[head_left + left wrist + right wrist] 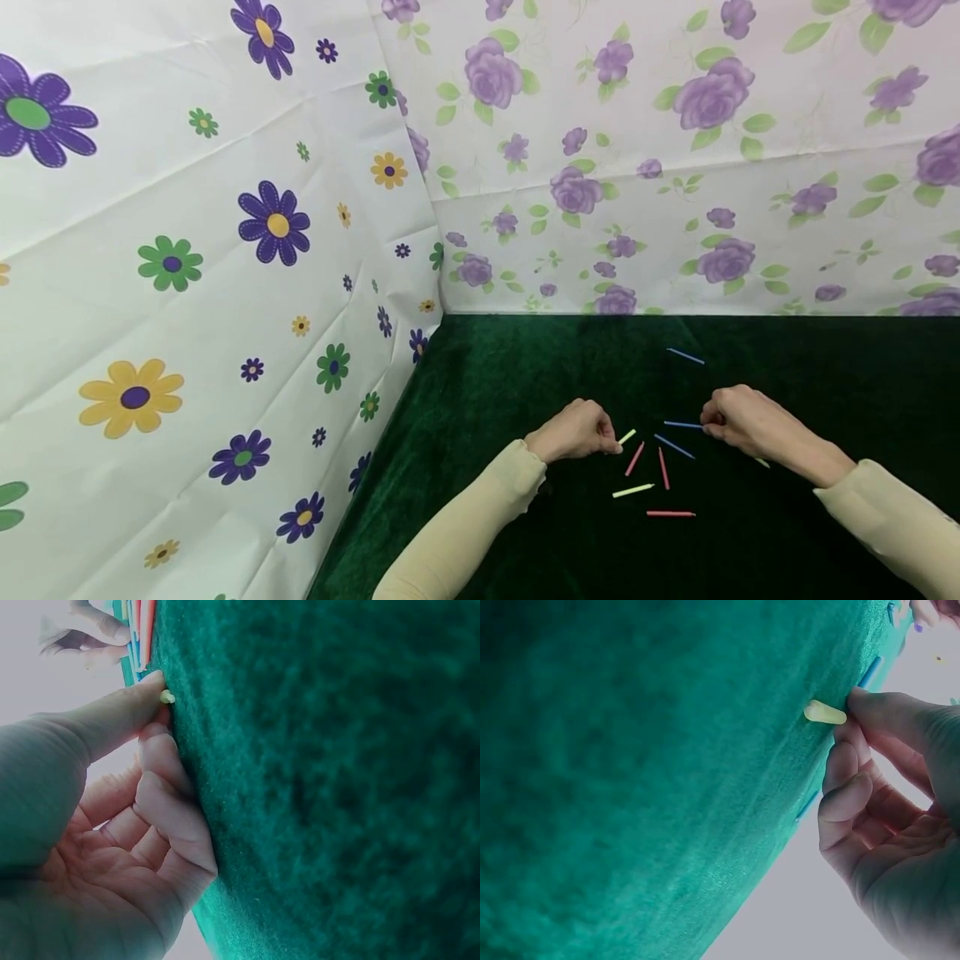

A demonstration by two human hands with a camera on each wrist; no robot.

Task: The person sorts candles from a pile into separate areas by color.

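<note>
Head view shows us the left hand (576, 431) pinching a yellow stick (627, 436) between thumb and forefinger; from the left wrist, we see only its small tip poking out beside the thumb. With thumb and forefinger, the right hand (746, 421) grips the right end of a blue stick (682, 425), though we cannot tell whether that stick is clear of the green cloth (787, 542). Just nearer than this hand, mostly hidden by it, lies a second yellow stick (762, 462).

Between the hands we find a slanting blue stick (674, 446) just nearer than the gripped one, and well beyond them a far blue stick (686, 356). A left red stick (634, 459) and a middle red stick (663, 468) lie near each other, apart; nearer still come a third yellow stick (633, 491) and a near red stick (671, 514). Flowered sheets hang behind: a left sheet (187, 333) with daisies, a far sheet (652, 242) with purple roses.
</note>
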